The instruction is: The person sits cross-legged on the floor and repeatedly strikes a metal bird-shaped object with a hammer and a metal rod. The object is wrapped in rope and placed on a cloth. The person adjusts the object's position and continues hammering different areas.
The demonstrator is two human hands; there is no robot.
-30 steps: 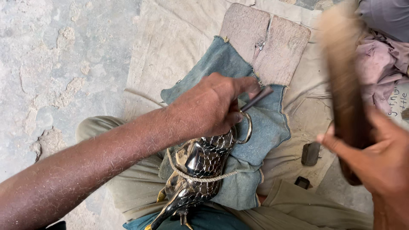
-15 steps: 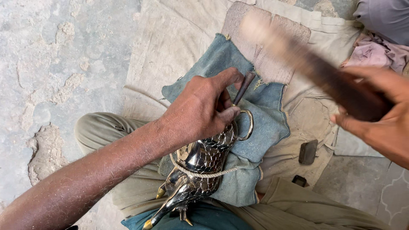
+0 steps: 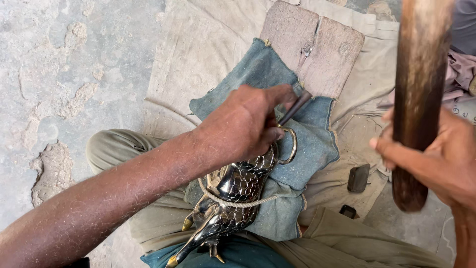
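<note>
My left hand (image 3: 245,126) grips a thin dark metal punch (image 3: 296,106) and presses its lower end against a shiny metal bird figure (image 3: 230,198) with a scale pattern. The figure lies on a blue denim cloth (image 3: 307,144) over my lap, tied down with a pale cord (image 3: 238,202). A metal ring (image 3: 290,146) sits at the figure's upper end. My right hand (image 3: 436,159) holds a thick wooden mallet (image 3: 419,94) upright, raised at the right, apart from the punch.
A worn wooden board (image 3: 317,44) lies beyond the denim on a beige canvas sheet (image 3: 198,54). Two small dark blocks (image 3: 358,177) rest on the canvas near my right knee. Rough concrete floor (image 3: 64,74) spreads to the left; crumpled cloth (image 3: 463,64) at far right.
The mallet in my right hand swung from slanting across the upper right to upright and closer to the camera. My left hand kept the punch on the figure.
</note>
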